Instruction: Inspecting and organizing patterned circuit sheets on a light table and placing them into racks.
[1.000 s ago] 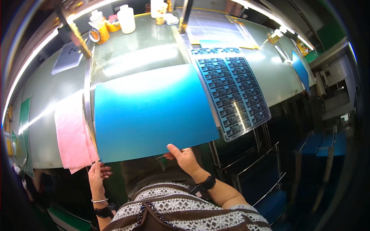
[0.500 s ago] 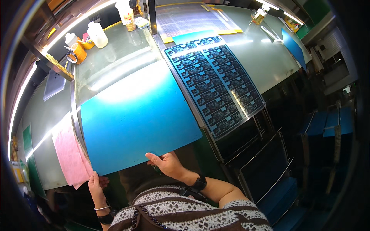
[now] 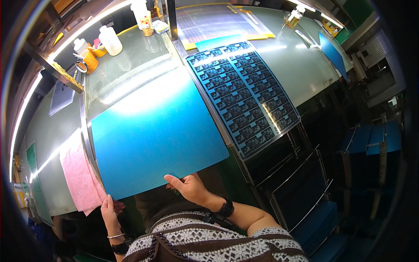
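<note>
A large blue panel [image 3: 152,135] with small holes along its edges lies tilted toward me over the glass-topped table. Its near left corner is pinched in my left hand [image 3: 110,212], thumb on top and fingers underneath. Farther right along the near edge, my right hand [image 3: 192,187] grips the panel too, thumb on its upper face; the fingers below are mostly hidden. Bright lamp glare covers the panel's far part. Beside my left hand, a pink cloth [image 3: 80,177] hangs at the table edge. To the panel's right lies a dark film sheet [image 3: 244,94] printed with repeated rectangular patterns.
White bottles [image 3: 110,40] and an orange tape roll [image 3: 89,61] stand at the back left. A yellow-edged framed screen [image 3: 218,24] lies at the back. Wire racks [image 3: 301,187] with blue panels stand low on the right. A metal post [image 3: 172,19] rises at the table's back.
Both hands keep their hold on the panel, which has barely shifted. The glare on its surface has moved slightly, and its holes show more clearly.
</note>
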A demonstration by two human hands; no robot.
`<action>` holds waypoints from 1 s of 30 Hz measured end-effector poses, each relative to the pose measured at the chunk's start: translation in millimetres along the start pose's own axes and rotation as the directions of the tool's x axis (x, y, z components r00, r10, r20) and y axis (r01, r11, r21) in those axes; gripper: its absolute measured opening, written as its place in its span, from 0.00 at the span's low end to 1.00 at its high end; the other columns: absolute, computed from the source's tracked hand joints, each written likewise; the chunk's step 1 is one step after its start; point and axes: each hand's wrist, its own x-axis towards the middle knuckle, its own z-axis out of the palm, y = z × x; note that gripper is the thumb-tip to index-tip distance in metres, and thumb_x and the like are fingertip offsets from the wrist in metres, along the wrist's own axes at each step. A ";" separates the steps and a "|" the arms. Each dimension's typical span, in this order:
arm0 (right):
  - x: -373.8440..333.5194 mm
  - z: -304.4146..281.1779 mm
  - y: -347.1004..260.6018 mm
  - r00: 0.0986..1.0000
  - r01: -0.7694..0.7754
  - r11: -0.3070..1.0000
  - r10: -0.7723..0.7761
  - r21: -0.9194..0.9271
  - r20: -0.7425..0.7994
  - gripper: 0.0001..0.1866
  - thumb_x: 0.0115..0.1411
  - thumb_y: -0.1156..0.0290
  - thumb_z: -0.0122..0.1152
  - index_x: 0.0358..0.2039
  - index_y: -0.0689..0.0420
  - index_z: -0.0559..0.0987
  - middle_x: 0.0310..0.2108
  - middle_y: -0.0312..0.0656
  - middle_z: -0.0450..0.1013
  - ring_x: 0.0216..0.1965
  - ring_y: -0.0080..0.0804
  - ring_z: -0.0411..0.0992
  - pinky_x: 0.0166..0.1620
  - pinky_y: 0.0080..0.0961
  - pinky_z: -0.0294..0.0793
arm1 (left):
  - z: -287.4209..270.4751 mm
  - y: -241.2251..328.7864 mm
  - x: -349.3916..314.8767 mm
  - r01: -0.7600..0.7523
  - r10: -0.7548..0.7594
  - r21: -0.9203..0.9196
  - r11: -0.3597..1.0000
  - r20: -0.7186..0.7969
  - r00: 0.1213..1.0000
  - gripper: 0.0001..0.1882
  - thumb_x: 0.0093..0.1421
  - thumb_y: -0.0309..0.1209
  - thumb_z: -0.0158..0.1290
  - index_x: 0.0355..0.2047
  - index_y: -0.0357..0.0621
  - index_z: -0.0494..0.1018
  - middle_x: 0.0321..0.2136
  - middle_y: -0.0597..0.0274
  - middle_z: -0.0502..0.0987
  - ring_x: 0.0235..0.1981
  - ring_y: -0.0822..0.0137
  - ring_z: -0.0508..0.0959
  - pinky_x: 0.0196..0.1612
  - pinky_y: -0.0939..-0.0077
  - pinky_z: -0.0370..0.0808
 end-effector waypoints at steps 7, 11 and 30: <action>-1.7 4.3 -3.9 0.998 0.037 0.999 -0.036 0.034 -0.046 0.16 0.62 0.61 0.56 0.31 0.64 0.77 0.26 0.35 0.75 0.27 0.20 0.73 0.32 0.18 0.73 | -0.3 -2.0 1.0 -0.003 0.003 0.010 1.000 -0.011 1.000 0.19 0.64 0.48 0.46 0.27 0.46 0.71 0.18 0.65 0.75 0.19 0.72 0.76 0.20 0.83 0.67; -1.6 4.3 -2.2 0.998 0.042 0.999 -0.040 0.029 -0.047 0.16 0.62 0.62 0.56 0.30 0.65 0.77 0.25 0.36 0.75 0.27 0.20 0.73 0.31 0.18 0.73 | 0.3 -2.0 1.3 -0.006 0.006 0.001 1.000 -0.003 1.000 0.19 0.64 0.48 0.46 0.27 0.46 0.71 0.18 0.65 0.75 0.19 0.73 0.76 0.20 0.84 0.67; -35.5 -70.3 31.6 0.940 -0.299 0.930 0.326 -0.214 0.104 0.13 0.61 0.65 0.53 0.29 0.62 0.78 0.22 0.39 0.76 0.24 0.21 0.73 0.29 0.19 0.72 | 0.4 -14.6 10.1 0.044 -0.043 0.004 0.999 -0.038 0.998 0.19 0.64 0.45 0.46 0.26 0.43 0.69 0.16 0.61 0.76 0.13 0.72 0.74 0.16 0.86 0.66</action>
